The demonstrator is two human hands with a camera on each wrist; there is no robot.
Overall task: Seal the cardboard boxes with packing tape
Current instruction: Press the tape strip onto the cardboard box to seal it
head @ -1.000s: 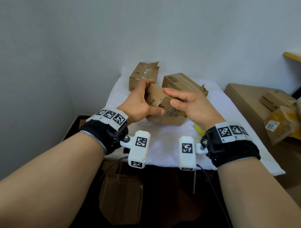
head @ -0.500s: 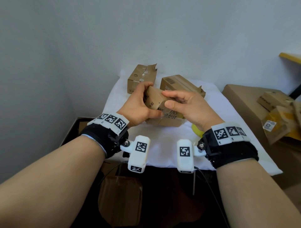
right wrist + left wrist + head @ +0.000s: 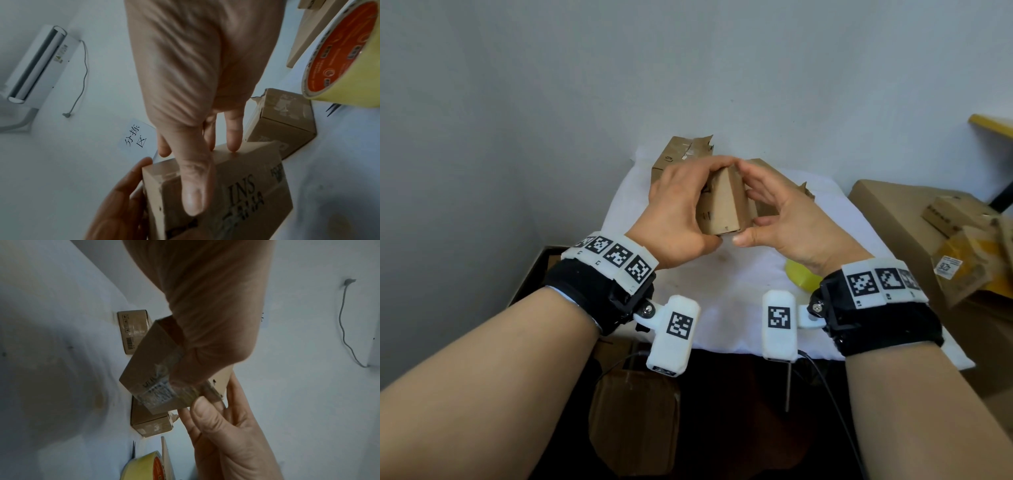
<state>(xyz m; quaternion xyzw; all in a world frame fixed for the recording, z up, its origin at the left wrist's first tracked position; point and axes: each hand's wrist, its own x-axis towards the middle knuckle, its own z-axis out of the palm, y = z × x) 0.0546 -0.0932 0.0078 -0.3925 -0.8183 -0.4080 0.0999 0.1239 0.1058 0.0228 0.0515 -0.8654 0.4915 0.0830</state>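
White cloth [image 3: 722, 308] covered the table before a pale wall. Both hands held 1 small cardboard box [image 3: 726, 205] above it: the left hand [image 3: 678, 212] curled round its 9 o'clock side, the right hand [image 3: 784, 219] clasping its 3 o'clock side, thumb beneath. 2 further boxes [image 3: 681, 154] lay at 12 o'clock; a yellow tape roll [image 3: 799, 277] lay at 4 o'clock.

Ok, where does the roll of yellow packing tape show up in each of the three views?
Head: tape roll on the white table, partly hidden behind the right wrist, lower right of centre.
Left wrist: tape roll at the bottom edge, left of centre.
Right wrist: tape roll in the top right corner, orange core showing.
Shared landmark: the held cardboard box.
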